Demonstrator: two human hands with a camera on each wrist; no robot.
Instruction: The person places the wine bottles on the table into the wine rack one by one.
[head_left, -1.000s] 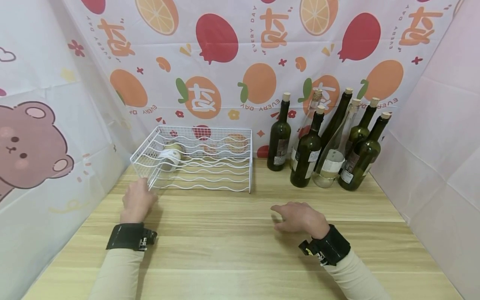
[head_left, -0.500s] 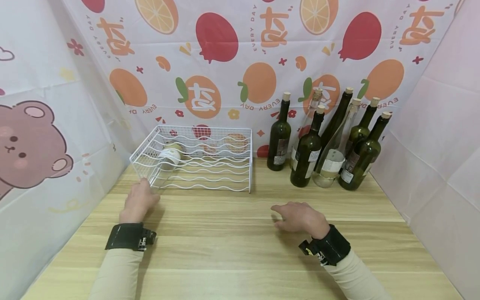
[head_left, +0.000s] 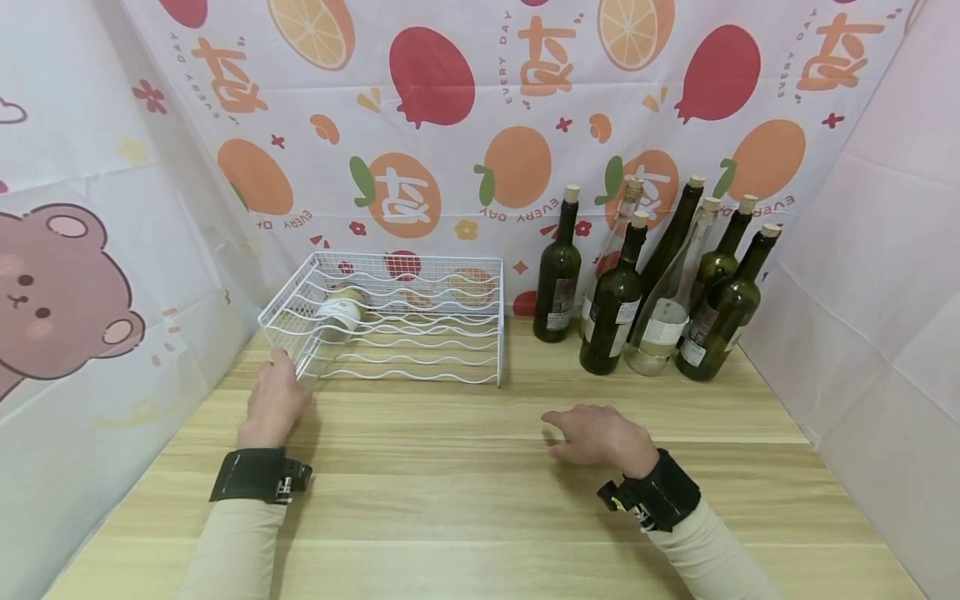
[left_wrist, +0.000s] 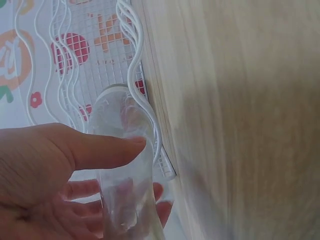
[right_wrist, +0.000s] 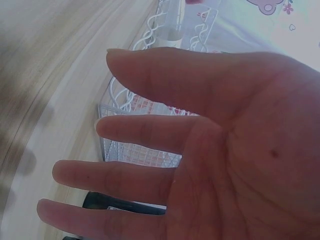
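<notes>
A clear glass bottle (head_left: 341,313) with a pale label lies in the left part of the white wire rack (head_left: 501,333), its narrow end toward me. My left hand (head_left: 272,407) is at the rack's front left corner. In the left wrist view, its thumb lies over the clear glass (left_wrist: 125,117) and its fingers curl round behind. My right hand (head_left: 600,435) hovers over the table right of the rack, holding nothing. The right wrist view shows its palm (right_wrist: 265,145) with fingers spread and straight.
Several corked bottles stand at the back right, among them a dark green bottle (head_left: 557,287) and a clear bottle (head_left: 663,325). A fruit-print cloth (head_left: 465,183) hangs behind the wooden table (head_left: 450,483). Pale cloths close off both sides.
My left hand has shifted very slightly at the rack's front left corner, still at the bottle. The right hand, the rack and the standing bottles stay as they were.
</notes>
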